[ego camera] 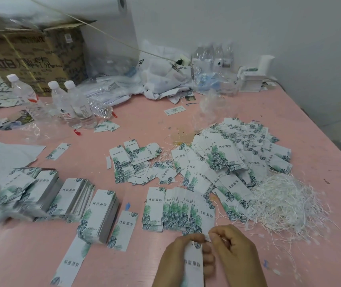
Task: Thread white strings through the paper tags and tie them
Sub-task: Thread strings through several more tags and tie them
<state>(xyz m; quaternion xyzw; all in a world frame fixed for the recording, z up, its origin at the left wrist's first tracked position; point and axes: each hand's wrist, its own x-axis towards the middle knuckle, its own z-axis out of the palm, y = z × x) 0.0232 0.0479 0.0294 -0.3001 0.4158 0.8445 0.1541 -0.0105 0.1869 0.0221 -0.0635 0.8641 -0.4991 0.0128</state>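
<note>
The fingers point(199, 238) of the left hand point(178, 259) curl round one tag point(193, 264), holding it upright near the tabletop's front edge, while the right hand point(234, 251) pinches at the tag's top end — whether a string sits between those fingertips is too small to tell. The tag looks like thin card: light, stiff enough to hold by its edges, easily creased if squeezed flat, so the grip belongs just beside the hole. The strings point(285, 206) heaped to the right are limp and tangled — best drawn out singly by one end. Stacked tags point(103, 216) wait left, on the pink tabletop point(144, 266).
</note>
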